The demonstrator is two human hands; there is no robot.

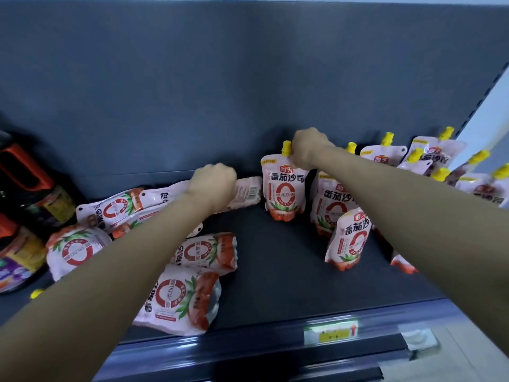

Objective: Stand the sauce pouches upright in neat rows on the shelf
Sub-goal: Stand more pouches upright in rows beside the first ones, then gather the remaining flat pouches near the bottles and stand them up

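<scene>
White and red sauce pouches with yellow caps fill a dark shelf (275, 271). My right hand (307, 147) grips the top of an upright pouch (283, 191) near the back wall, beside its yellow cap. My left hand (213, 186) holds a pouch lying flat (245, 193) with its barcode side up. Several pouches lie flat at the left, among them a front one (181, 299) and a middle one (206, 252). Several others stand upright at the right (349, 238), partly hidden by my right forearm.
Dark sauce bottles (24, 205) with red handles stand at the far left. The grey back panel (248, 92) rises behind the shelf. A price tag (330, 330) sits on the shelf's front rail. A loose yellow cap (37, 293) shows at the left front.
</scene>
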